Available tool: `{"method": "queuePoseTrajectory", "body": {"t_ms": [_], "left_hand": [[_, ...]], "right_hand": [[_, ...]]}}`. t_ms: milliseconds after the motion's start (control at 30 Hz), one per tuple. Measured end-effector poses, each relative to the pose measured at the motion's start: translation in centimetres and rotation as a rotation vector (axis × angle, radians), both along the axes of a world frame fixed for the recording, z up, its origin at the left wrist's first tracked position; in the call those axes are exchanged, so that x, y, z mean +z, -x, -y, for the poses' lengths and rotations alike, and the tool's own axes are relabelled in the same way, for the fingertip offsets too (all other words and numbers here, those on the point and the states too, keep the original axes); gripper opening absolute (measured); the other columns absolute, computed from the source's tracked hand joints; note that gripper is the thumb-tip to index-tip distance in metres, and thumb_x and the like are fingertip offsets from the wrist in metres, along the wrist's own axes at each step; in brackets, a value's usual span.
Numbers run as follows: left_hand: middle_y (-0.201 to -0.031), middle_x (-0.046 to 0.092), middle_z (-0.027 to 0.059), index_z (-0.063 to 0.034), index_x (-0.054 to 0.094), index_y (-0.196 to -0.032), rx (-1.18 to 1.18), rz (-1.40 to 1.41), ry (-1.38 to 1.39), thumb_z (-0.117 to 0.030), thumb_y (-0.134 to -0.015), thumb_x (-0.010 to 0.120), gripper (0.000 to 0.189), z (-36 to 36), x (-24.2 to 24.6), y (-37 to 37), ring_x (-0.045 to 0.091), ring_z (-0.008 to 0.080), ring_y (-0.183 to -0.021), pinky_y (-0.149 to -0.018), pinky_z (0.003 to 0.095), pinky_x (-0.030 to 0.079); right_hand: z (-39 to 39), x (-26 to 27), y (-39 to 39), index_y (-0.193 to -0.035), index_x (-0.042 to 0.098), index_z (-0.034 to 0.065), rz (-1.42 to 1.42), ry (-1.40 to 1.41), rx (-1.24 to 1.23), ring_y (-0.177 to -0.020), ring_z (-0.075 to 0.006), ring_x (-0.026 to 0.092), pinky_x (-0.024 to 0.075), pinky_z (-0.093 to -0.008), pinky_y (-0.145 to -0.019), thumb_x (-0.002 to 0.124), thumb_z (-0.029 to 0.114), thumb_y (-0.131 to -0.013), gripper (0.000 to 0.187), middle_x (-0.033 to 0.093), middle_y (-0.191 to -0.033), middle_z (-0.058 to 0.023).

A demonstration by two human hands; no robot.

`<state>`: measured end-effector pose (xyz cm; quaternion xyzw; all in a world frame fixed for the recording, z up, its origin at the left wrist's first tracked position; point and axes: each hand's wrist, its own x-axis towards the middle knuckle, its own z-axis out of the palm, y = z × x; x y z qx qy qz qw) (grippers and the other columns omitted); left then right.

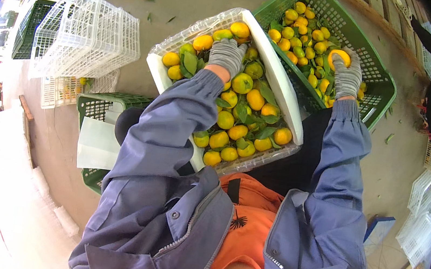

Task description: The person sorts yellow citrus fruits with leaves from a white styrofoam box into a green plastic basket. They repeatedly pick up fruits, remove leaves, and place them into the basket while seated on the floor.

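Observation:
A transparent plastic crate with a white liner along its sides sits in front of my body, full of yellow-orange and greenish mandarins with leaves. My left hand, in a grey knit glove, rests on the fruit near its far end; the fingertips are partly hidden, so a grip cannot be made out. To the right, a large green plastic crate holds more mandarins. Above its near right part, my gloved right hand grasps an orange mandarin.
Stacked white mesh crates stand at the left, above a crate with fruit. A green crate with a white sheet is beside my left knee. Wooden slats lie far right. People's legs show at both upper edges.

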<state>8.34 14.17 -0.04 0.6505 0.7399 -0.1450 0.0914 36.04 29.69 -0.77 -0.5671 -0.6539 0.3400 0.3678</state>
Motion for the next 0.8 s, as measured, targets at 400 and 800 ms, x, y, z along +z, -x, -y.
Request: {"method": "queuePoseTrajectory", "body": {"t_ms": [400, 800], "left_hand": [[-0.147, 0.038, 0.0141, -0.0183, 0.040, -0.142, 0.218, 0.072, 0.248, -0.060, -0.086, 0.047, 0.070, -5.8, -3.2, -1.1, 0.038, 0.0335, -0.134, -0.106, 0.0535, 0.034], [-0.146, 0.041, 0.0087, -0.0211, 0.039, -0.143, 0.133, 0.403, 0.295, -0.056, -0.075, 0.065, 0.081, -6.4, -5.8, 0.8, 0.041, 0.0313, -0.132, -0.107, 0.0494, 0.035]], "right_hand": [[-0.1, 0.1, 0.4, -0.116, 0.061, 0.0051, 0.137, 0.041, 0.135, -0.097, -0.0269, 0.063, 0.0493, -0.0352, -0.088, 0.074, 0.025, -0.077, 0.046, 0.065, -0.107, -0.0157], [-0.2, 1.6, 0.2, -0.118, 0.061, 0.0056, 0.310, 0.111, 0.152, -0.101, -0.0274, 0.063, 0.0490, -0.0350, -0.089, 0.073, 0.028, -0.079, 0.046, 0.065, -0.112, -0.0161]]}}
